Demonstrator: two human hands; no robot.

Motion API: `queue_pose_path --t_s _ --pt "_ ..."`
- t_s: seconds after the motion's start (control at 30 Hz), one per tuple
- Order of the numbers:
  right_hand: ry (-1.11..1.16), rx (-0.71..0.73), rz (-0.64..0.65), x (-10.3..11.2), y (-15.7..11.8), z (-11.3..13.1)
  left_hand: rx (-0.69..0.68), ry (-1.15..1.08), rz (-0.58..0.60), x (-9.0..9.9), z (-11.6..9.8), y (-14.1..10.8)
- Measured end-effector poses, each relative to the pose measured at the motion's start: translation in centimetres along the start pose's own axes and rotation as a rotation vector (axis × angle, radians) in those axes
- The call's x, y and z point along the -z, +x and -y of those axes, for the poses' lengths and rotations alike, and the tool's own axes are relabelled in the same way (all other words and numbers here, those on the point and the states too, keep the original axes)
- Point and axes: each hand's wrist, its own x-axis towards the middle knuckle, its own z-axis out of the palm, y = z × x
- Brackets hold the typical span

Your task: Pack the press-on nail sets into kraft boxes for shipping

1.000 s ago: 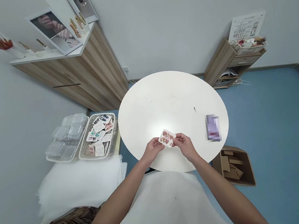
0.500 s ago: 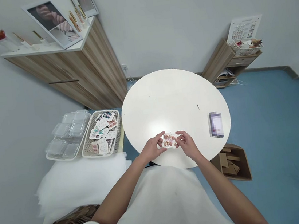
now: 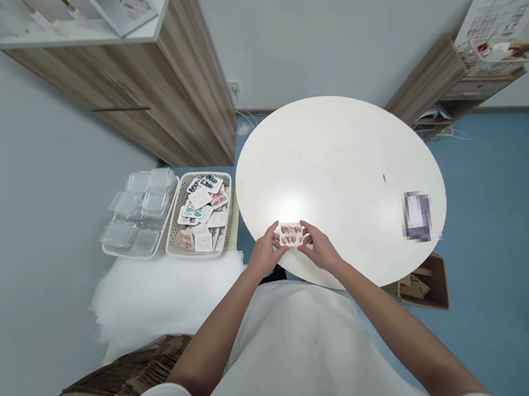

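A small white card of press-on nails (image 3: 291,234), with two rows of pinkish-brown and gold nails, is held just over the near edge of the round white table (image 3: 331,150). My left hand (image 3: 265,250) grips its left edge between thumb and fingers. On the opposite edge, my right hand (image 3: 318,247) pinches the card the same way. The nails face up toward me, and the fingertips behind the card are partly hidden.
Left of the table stand a basket of nail cards (image 3: 198,214) and a tray of clear plastic boxes (image 3: 139,208). White foam sheets (image 3: 165,295) lie nearer me. A blurred-out item (image 3: 417,217) rests on the table's right; a cardboard box (image 3: 435,286) sits below.
My view has turned left and down, so the table appears farther right. My right fingers have moved from the card's face to its right edge, and the card now lies more level.
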Motion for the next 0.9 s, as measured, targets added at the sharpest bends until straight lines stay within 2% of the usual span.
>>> queue_pose_path --t_s 0.13,0.23,0.4,0.57,0.7,0.8,0.9 --pt "-0.072 -0.037 0.056 -3.4 2.8 -0.3 0.109 0.012 -0.081 0.5 3.5 0.5" --pt "-0.110 -0.064 0.076 -5.5 4.4 -0.8 0.134 0.050 -0.104 0.8 5.5 1.1" --pt "-0.192 -0.107 0.048 -7.7 5.7 -1.4 0.146 0.203 -0.056 0.7 7.0 2.0" --pt "-0.318 -0.148 0.033 -8.6 6.6 -1.4 0.180 0.345 -0.003 0.3 7.2 2.5" --pt "-0.408 -0.149 0.074 -8.5 6.5 -1.2 0.139 0.410 0.019 0.4 7.5 2.1" --pt "-0.459 -0.068 0.089 -8.1 5.4 -1.0 0.061 0.471 -0.015 0.8 7.6 1.0" --pt "-0.571 0.072 0.085 -7.7 3.8 -1.0 -0.043 0.554 0.010 1.2 7.7 -0.2"
